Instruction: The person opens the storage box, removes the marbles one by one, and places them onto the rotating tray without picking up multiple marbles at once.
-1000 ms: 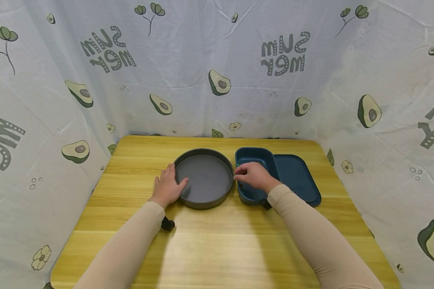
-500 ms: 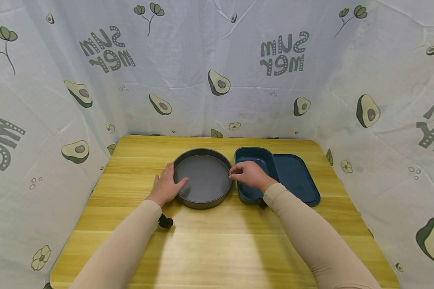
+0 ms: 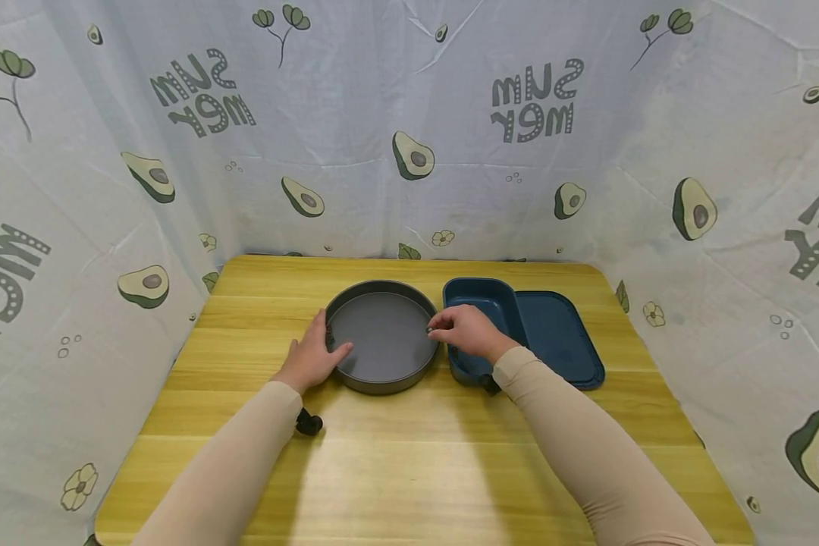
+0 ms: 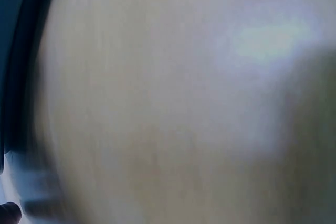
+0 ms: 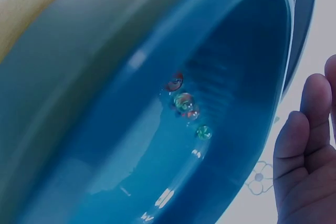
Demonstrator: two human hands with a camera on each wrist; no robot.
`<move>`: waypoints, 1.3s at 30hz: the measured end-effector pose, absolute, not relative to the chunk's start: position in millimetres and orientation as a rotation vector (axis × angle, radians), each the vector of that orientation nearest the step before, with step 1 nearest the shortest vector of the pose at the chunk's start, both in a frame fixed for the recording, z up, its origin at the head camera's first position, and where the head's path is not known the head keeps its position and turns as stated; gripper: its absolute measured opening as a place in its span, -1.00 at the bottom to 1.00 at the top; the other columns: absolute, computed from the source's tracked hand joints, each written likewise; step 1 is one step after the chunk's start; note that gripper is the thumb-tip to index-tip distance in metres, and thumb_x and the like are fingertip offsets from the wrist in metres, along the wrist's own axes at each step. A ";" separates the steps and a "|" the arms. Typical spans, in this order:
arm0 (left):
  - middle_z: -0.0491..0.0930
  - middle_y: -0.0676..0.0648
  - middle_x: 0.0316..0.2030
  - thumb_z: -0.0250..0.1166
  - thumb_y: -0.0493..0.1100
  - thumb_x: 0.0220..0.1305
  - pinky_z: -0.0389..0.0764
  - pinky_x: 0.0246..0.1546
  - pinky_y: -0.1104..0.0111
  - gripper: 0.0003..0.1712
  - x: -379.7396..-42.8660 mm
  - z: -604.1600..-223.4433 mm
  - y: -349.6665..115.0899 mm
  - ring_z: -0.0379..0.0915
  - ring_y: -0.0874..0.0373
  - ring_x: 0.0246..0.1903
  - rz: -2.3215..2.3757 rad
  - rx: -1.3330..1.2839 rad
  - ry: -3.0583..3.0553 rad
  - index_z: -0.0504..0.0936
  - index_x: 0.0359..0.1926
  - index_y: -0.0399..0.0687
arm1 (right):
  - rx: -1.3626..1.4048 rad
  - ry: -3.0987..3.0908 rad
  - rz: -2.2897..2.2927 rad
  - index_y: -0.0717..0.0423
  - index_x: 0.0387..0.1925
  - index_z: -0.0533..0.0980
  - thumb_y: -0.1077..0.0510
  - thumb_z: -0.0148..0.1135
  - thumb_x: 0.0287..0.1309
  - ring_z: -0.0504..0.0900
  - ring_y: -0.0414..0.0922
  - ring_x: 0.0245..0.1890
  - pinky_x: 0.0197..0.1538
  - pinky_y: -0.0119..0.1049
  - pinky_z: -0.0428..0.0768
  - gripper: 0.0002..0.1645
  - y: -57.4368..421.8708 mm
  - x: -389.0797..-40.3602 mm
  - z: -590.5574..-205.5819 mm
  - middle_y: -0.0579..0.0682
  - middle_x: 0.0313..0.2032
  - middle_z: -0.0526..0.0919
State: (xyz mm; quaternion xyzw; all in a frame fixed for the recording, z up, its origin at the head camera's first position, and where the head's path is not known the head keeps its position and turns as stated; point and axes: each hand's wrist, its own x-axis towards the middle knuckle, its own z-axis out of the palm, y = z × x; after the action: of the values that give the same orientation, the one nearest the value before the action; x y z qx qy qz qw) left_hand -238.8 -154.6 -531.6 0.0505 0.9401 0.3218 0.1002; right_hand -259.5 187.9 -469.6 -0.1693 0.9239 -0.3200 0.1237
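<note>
My left hand [image 3: 312, 354] rests at the left rim of a round grey baking pan [image 3: 382, 337], fingers along the outside and thumb over the inside. Above the pan's right edge, my right hand [image 3: 471, 331] pinches a small glass marble [image 3: 429, 330] between thumb and fingertips; the fingers cover most of it. Just right of the pan stands a deep blue container [image 3: 481, 288], partly under the right forearm. The right wrist view shows several patterned glass marbles [image 5: 184, 102] lying inside it, with curled fingers [image 5: 316, 98] at the right edge.
A flat blue lid [image 3: 561, 337] lies against the container's right side on the wooden table [image 3: 396, 462]. Patterned white curtains [image 3: 355, 114] surround the table's back and sides. Black wrist-camera mounts [image 3: 309, 422] show by the sleeves. The left wrist view is blurred.
My right hand has moved left from over the container to the pan's right rim, carrying the marble. The left hand has slid slightly left and down along the pan's edge.
</note>
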 end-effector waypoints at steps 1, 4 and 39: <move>-0.24 -0.24 0.71 0.16 0.36 0.49 -0.26 0.58 -0.39 0.23 -238.4 -531.7 -154.2 -0.20 -0.25 0.68 0.957 0.143 2.773 -0.39 0.71 -0.10 | -0.495 2.692 -0.937 0.03 0.02 0.76 0.04 0.38 0.40 0.65 -0.15 -0.21 -0.10 -0.18 0.68 -0.73 187.7 -259.4 -469.3 -0.05 -0.13 0.80; -0.22 -0.24 0.71 0.16 0.35 0.50 -0.23 0.58 -0.40 0.23 -237.5 -532.0 -153.7 -0.11 -0.28 0.66 0.970 0.139 2.756 -0.43 0.71 -0.08 | -0.496 2.682 -0.950 0.04 0.02 0.76 0.04 0.38 0.40 0.65 -0.15 -0.21 -0.11 -0.19 0.67 -0.73 186.9 -258.3 -468.4 -0.05 -0.13 0.80; -0.22 -0.26 0.70 0.16 0.30 0.52 -0.19 0.58 -0.39 0.20 -238.5 -533.0 -153.7 -0.07 -0.31 0.64 0.975 0.126 2.746 -0.43 0.71 -0.09 | -0.550 2.662 -0.996 0.04 0.00 0.77 0.05 0.38 0.40 0.62 -0.21 -0.28 -0.19 -0.28 0.62 -0.75 163.8 -254.6 -466.7 -0.08 -0.21 0.79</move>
State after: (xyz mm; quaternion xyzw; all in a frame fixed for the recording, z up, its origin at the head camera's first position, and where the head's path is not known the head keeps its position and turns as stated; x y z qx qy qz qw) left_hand -238.5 -153.7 -533.0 0.0428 0.9355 0.3322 0.1123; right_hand -254.6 163.8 -466.7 -0.1886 0.9125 -0.3414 0.1233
